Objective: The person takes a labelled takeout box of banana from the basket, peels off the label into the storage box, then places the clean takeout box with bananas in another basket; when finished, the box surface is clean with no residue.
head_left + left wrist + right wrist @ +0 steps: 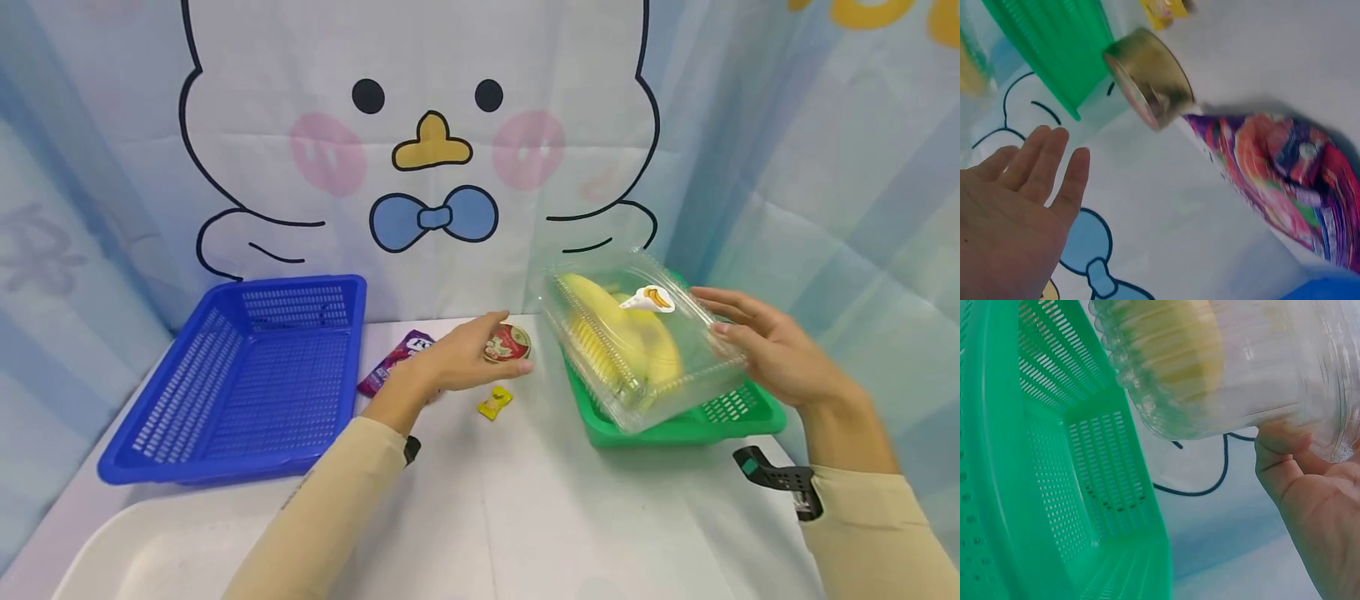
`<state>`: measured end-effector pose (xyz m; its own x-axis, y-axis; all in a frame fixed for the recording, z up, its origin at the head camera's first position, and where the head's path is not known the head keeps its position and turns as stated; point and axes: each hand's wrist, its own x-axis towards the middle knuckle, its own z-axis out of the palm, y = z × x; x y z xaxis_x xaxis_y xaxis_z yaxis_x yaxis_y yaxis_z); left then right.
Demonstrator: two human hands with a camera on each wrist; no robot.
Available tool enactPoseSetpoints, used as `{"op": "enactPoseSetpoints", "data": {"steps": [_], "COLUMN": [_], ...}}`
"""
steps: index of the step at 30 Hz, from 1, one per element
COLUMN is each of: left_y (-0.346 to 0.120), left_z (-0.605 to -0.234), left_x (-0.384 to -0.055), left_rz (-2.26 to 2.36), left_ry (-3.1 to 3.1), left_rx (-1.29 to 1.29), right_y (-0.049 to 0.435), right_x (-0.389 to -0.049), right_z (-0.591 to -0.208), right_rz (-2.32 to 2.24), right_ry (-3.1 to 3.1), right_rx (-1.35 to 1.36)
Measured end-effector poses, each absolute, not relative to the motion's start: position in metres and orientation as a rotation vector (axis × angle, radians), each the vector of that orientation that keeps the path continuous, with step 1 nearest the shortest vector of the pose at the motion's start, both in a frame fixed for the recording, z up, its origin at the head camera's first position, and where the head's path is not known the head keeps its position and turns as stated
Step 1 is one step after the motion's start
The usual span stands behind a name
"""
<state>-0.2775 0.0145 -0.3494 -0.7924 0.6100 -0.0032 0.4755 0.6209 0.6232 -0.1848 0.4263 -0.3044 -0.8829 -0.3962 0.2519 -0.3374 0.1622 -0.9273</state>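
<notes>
My right hand (783,350) holds a clear plastic clamshell box (1260,381) by its right side. Yellow bananas (611,325) lie inside, and a white banana sticker (648,298) marks the lid. The box is tilted over the green basket (678,433), whose inside shows beside it in the right wrist view. My left hand (465,354) reaches over the table with fingers extended and thumb apart, gripping nothing. Close to it stands a round gold tin (1157,78) with a red lid. A purple snack bag (1272,169) lies beside the tin, partly behind my left hand in the head view.
A small yellow wrapped candy (495,402) lies in front of the tin. On the left stands a blue basket (255,468), with a white tray (150,533) nearer to me. A printed curtain (442,275) hangs behind the table and along both sides.
</notes>
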Motion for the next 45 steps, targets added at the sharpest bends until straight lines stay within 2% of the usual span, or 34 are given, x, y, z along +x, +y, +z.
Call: {"op": "enactPoseSetpoints", "data": {"steps": [15,32,39,45], "left_y": [-0.032,-0.059,-0.068,-0.079], "left_z": [-0.319,-0.32,-0.322,-0.323], "left_x": [-0.269,-0.248,-0.24,-0.234], "left_rz": [1.102,1.207,1.322,1.263], "left_ry": [2.539,2.327,2.149,2.232], "left_rx": [1.04,1.138,1.094,1.196], "right_y": [0.396,0.344,0.328,0.312], "right_x": [-0.193,-0.212,-0.217,-0.221], "right_z": [-0.311,-0.299,-0.302,-0.307], "right_rz": [-1.598,-1.461,-1.477,-1.5], "right_ry": [2.41,2.262,2.158,2.099], "right_rx": [-0.804,-0.976,-1.068,-1.085]}}
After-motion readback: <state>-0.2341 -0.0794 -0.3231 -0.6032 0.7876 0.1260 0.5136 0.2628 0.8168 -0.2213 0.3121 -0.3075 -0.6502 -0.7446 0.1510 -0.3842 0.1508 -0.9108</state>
